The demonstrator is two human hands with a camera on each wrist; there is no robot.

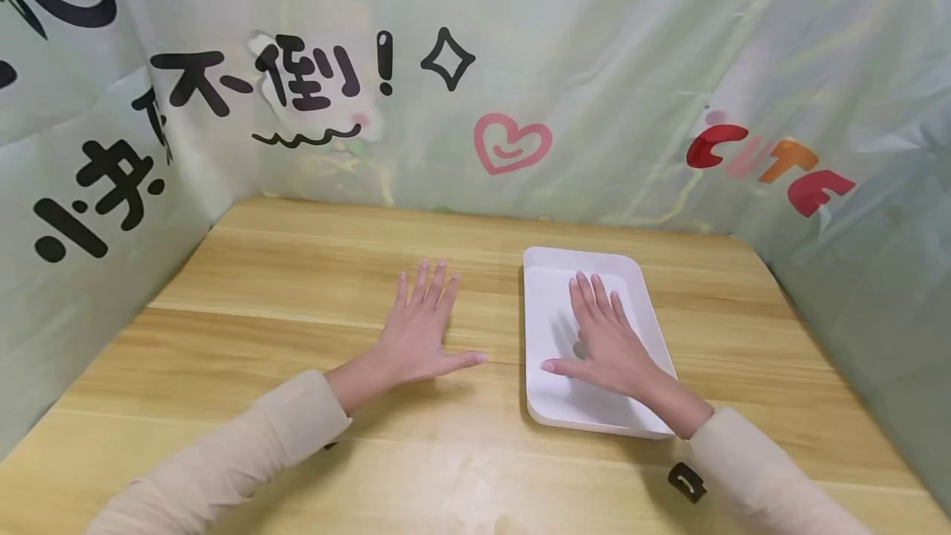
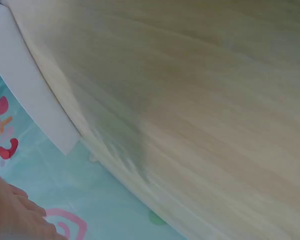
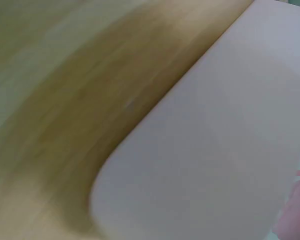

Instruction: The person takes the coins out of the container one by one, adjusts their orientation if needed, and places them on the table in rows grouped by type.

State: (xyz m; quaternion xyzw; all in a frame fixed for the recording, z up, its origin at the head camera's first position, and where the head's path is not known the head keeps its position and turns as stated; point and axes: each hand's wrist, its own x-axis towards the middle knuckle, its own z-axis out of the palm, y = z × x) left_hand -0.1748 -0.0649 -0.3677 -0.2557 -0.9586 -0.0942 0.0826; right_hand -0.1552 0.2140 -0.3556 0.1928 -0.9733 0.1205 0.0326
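Observation:
A white rectangular tray lies on the right half of the wooden table. Over it the right hand is spread flat, fingers straight and thumb out to the side, holding nothing. A small greyish round item shows inside the tray, partly hidden by that hand. To the left of the tray, the left hand hovers above the bare wood with fingers straight and thumb pointing toward the tray. In the left wrist view only part of the left hand appears at the lower corner. The right wrist view is mostly the tray's side wall.
The wooden table is bordered by a pale green printed cloth at the back and both sides. Dark lettering, a pink heart and coloured letters are printed on it. A small black piece shows below the right sleeve.

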